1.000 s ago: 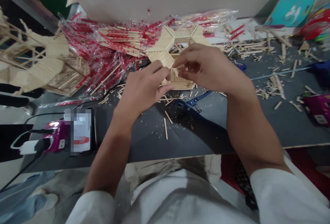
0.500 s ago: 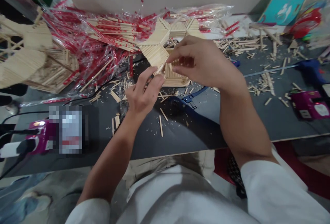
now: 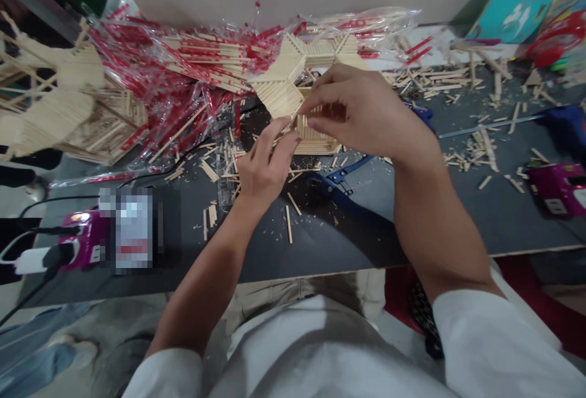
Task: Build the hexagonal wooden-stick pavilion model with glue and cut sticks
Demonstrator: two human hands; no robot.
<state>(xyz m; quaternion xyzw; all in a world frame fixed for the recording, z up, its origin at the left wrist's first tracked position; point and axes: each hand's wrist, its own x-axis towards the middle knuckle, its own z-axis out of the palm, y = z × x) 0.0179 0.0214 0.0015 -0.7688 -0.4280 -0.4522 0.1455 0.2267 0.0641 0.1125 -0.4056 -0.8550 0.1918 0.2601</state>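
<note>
A model built of pale wooden sticks point(image 3: 279, 97), with hexagonal panels, stands at the middle back of the table. My left hand point(image 3: 268, 163) is at its near left edge, with thumb and forefinger closed on the rim of a panel. From the right, my right hand point(image 3: 361, 111) reaches over the model, its fingertips pinching a thin wooden stick point(image 3: 297, 112) at that same panel edge. Much of the stick is hidden by my fingers. Below the hands lies a blue-handled cutter point(image 3: 339, 193), partly under my right forearm.
Plastic bags of red-tipped sticks point(image 3: 201, 59) lie along the wall. Another stick model point(image 3: 86, 105) stands at left. Cut stick pieces point(image 3: 439, 77) litter the table. A blue glue gun point(image 3: 561, 126) and purple power boxes point(image 3: 86, 236) with cables sit toward the sides.
The whole view has shifted slightly, so things appear a little further right. My left hand has moved slightly closer to my right fingertips at the panel edge.
</note>
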